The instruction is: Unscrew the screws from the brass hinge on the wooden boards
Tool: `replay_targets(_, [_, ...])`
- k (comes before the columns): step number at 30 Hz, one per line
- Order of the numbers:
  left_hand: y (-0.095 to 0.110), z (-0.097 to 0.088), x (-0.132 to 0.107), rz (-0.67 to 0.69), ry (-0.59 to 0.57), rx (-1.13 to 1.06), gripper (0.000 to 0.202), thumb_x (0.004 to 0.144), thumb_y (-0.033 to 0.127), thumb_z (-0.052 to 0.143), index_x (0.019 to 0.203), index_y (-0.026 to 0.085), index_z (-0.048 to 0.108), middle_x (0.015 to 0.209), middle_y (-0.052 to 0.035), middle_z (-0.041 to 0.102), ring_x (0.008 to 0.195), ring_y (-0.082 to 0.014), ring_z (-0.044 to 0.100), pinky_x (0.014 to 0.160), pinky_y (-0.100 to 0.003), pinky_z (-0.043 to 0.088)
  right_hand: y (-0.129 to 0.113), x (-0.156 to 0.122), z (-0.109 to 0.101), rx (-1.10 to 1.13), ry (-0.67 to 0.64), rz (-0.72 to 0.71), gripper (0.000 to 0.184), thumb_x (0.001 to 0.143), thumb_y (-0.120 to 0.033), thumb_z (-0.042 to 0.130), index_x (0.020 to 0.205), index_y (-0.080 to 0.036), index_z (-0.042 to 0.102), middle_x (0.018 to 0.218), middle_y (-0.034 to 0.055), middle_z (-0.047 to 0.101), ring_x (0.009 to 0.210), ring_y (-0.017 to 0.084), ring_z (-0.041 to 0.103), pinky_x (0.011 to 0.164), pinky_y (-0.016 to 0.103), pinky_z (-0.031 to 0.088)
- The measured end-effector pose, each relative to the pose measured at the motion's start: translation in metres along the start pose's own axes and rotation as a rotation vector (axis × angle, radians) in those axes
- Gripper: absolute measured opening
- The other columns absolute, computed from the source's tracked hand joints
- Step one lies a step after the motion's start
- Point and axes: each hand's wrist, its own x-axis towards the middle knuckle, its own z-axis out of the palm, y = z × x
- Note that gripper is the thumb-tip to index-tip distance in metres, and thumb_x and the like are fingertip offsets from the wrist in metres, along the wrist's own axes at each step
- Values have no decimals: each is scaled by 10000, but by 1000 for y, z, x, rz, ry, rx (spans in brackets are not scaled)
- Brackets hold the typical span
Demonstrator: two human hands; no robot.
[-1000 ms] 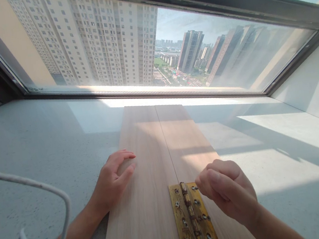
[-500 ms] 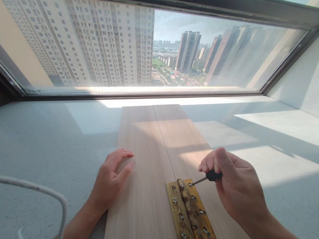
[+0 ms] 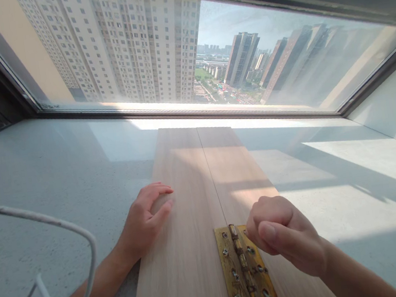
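A worn brass hinge (image 3: pixel 249 286) lies flat across the seam between two pale wooden boards (image 3: pixel 185 268), with several cross-head screws in its leaves. My right hand (image 3: pixel 287 236) is closed in a fist above the hinge's upper right corner. It is wrapped round a screwdriver, whose handle and shaft are now hidden by the fist. The upper right screw hole is mostly covered by my fingers. My left hand (image 3: pixel 149 221) rests on the left edge of the left board, its thumb apart from its bent fingers.
A white cable (image 3: pixel 72 225) loops in the left foreground, in front of my left forearm. Beneath the boards is a pale speckled sill (image 3: pixel 56 163) with sunlit patches. A dark-framed window (image 3: pixel 193 112) stands behind the boards' far end, with tall buildings outside.
My right hand has turned over at the hinge's upper right screw, so the screwdriver seen before is now hidden. The whole view has shifted slightly; my left hand stays on the board.
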Motion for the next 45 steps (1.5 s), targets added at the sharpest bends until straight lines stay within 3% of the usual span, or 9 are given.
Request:
replay_targets(4, [-1,0,0,1,-7,-1,222,844,314,515,1001,204,625,1135,-58,608,1163,-225,506,1045,-422,362,4,-2,-10,215,-12,-33,416,878,-483,523,602,-217,360,449,-95,280,385,53,204,387,207,153])
replay_targets(9, [-2,0,-1,-6,-8,6,227,842,331,521,1008,213,624,1145,-53,605,1175,-229,495,1053,-426,350,7,-12,1,123,396,-122,455,743,-554,673,544,-186,494,611,3,530,593,133,495,587,294,410])
replay_targets(15, [-2,1,-1,4,-8,8,245,842,358,524,1007,210,627,1146,-54,606,1178,-234,491,1065,-430,335,12,-17,33,110,860,-221,445,893,-369,548,503,-195,424,490,-43,367,477,103,360,468,262,312])
replay_targets(20, [-2,1,-2,1,-5,10,252,839,362,525,1012,211,627,1160,-59,600,1178,-236,490,1068,-436,332,18,-16,40,-71,746,-229,464,853,-275,599,506,-204,299,487,-60,277,474,88,264,447,270,217])
replay_targets(28, [-2,2,0,-4,-4,21,246,840,364,520,1009,218,625,1159,-52,600,1176,-233,497,1055,-426,352,7,-5,-5,142,113,-15,473,823,-414,593,477,-214,339,431,-83,256,405,64,197,413,257,145])
replay_targets(33, [-3,2,0,2,-8,28,249,839,370,524,1007,217,627,1167,-57,597,1185,-233,490,1069,-428,334,11,-5,-5,209,276,-55,394,854,-523,539,626,-222,424,466,-87,360,402,77,296,399,229,254])
replay_targets(40, [-3,2,0,2,-11,21,248,842,370,526,1007,213,625,1170,-65,593,1170,-230,495,1061,-435,339,18,-18,27,124,941,-207,452,890,-414,555,509,-192,454,487,-39,424,490,104,420,492,264,331])
replay_targets(42, [-3,2,-1,6,-16,27,251,843,369,527,1016,213,621,1180,-68,586,1169,-231,494,1059,-441,340,21,-18,36,103,942,-267,487,923,-374,505,492,-195,366,473,-49,346,465,94,345,462,265,270])
replay_targets(45, [-3,2,-2,24,-16,42,259,849,368,518,1031,209,611,1196,-77,574,1174,-236,489,1056,-448,346,22,-17,40,-33,689,-289,487,937,-322,472,495,-195,311,469,-59,261,443,81,250,446,273,186])
